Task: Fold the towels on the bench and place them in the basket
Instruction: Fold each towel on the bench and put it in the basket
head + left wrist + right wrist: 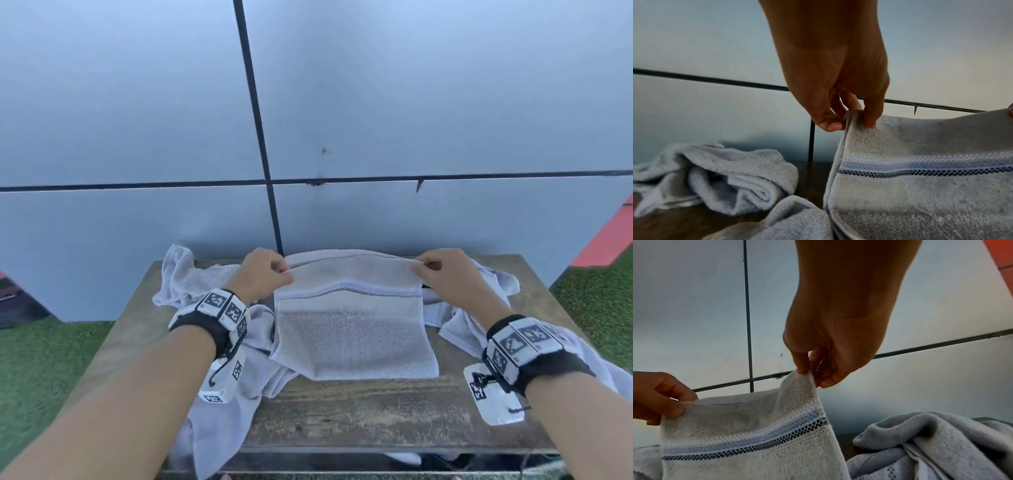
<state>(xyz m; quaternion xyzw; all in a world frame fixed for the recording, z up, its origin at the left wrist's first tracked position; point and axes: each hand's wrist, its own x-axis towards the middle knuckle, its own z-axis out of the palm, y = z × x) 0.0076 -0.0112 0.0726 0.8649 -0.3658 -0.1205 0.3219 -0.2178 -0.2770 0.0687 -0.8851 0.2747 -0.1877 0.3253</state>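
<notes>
I had my left hand [262, 274] and right hand [445, 274] each pinching a top corner of the striped towel [352, 335], lifting its upper edge while its lower part lay on the wooden surface [359, 411]. Crumpled towels sat to the left [731, 178] and right [931, 443]. How many lay there, I couldn't tell.

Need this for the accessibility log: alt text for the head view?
Both hands, left hand and right hand, pinch the top corners of a striped towel above a wooden bench; crumpled towels lie either side.
</notes>
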